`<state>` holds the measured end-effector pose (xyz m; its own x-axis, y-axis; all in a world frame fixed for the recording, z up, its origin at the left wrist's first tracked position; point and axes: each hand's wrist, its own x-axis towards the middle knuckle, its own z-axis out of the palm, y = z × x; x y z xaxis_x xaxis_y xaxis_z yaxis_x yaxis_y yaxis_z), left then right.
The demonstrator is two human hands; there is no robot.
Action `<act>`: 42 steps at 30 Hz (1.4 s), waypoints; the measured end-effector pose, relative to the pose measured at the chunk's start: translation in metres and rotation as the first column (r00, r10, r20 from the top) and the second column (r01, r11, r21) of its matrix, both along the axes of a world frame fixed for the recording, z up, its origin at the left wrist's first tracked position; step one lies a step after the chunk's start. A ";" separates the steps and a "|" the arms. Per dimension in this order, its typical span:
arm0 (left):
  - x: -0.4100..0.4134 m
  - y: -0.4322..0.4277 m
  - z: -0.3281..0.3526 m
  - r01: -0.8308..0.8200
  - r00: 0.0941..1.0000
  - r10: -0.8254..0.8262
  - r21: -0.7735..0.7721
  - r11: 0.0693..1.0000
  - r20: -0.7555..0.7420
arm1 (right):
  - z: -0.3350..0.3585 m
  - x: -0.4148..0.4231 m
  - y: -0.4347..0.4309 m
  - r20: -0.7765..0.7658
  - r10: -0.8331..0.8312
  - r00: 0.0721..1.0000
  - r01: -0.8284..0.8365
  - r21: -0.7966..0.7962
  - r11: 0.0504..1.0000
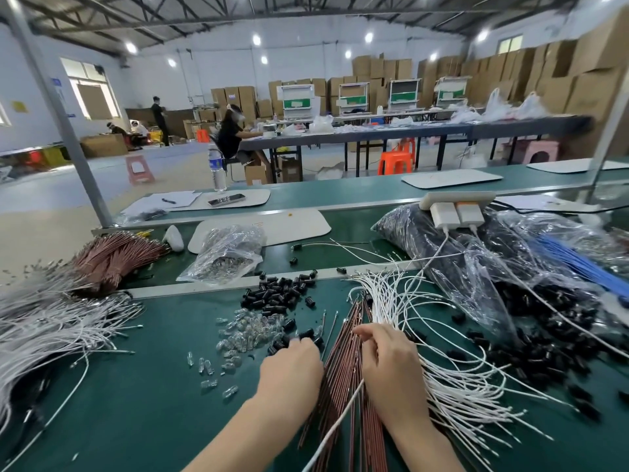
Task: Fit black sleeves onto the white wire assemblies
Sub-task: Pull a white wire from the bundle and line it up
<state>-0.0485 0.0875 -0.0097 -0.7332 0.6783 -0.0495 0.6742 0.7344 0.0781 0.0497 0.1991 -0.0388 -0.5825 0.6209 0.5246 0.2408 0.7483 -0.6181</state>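
Head: left hand [292,366] at edge of blk sleeves [275,296].

I see open green counter [143,403] at lower left, the widest lane in. Left of it a white wire bundle [51,328] sprawls. Ahead, small clear bulbs [248,328] and loose black sleeves [275,294] litter the middle. Copper-brown wires [340,396] and fanned white wires [452,379] cover the right, and a bulging plastic bag [476,267] behind them blocks that side.

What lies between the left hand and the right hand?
Head view: a bundle of brown wires lies between the left hand and the right hand; one white wire crosses it.
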 end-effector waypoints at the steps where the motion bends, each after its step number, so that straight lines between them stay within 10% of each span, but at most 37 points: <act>1: 0.004 0.004 0.003 -0.009 1.000 0.010 -0.036 0.999 0.012 | 0.000 0.000 0.000 -0.008 -0.001 1.000 0.001 -0.002 1.000; 6: 0.009 0.012 0.017 -0.031 0.996 0.033 -0.024 0.999 0.088 | -0.001 0.002 -0.001 -0.039 -0.018 0.999 0.018 -0.012 1.000; 10: -0.005 0.001 0.023 -0.062 0.968 -0.018 0.309 0.949 0.251 | 0.002 0.000 -0.002 -0.071 -0.028 0.997 0.026 -0.021 0.999; 15: -0.040 -0.034 0.036 -0.289 0.915 -0.108 0.818 0.497 0.388 | 0.010 -0.015 0.000 -0.012 0.112 0.994 -0.112 -0.050 0.992; 19: -0.064 -0.050 0.026 -0.579 0.806 -0.146 0.815 0.011 0.574 | 0.025 -0.044 0.002 0.263 0.363 0.894 -0.367 -0.033 0.929; 24: -0.071 -0.044 -0.003 -0.584 0.809 -0.173 0.803 -0.119 0.562 | 0.024 -0.067 0.010 0.573 0.292 0.766 -0.402 0.072 0.913; 30: -0.080 -0.040 -0.008 -0.569 0.811 -0.293 0.801 -0.188 0.507 | 0.019 -0.076 0.027 0.270 0.429 0.862 -0.394 -0.174 0.902; 32: -0.076 -0.039 -0.007 -0.570 0.804 -0.329 0.800 -0.190 0.495 | 0.022 -0.080 0.029 -0.076 0.401 0.913 -0.387 -0.475 0.790; 36: -0.064 -0.030 -0.009 -0.553 0.796 -0.360 0.826 -0.105 0.487 | 0.022 -0.088 0.029 -0.576 0.014 0.817 -0.573 -0.810 0.124; 42: -0.056 -0.023 -0.009 -0.520 0.808 -0.356 0.853 -0.055 0.469 | 0.022 -0.085 0.033 -0.644 -0.144 0.752 -0.654 -0.756 -0.037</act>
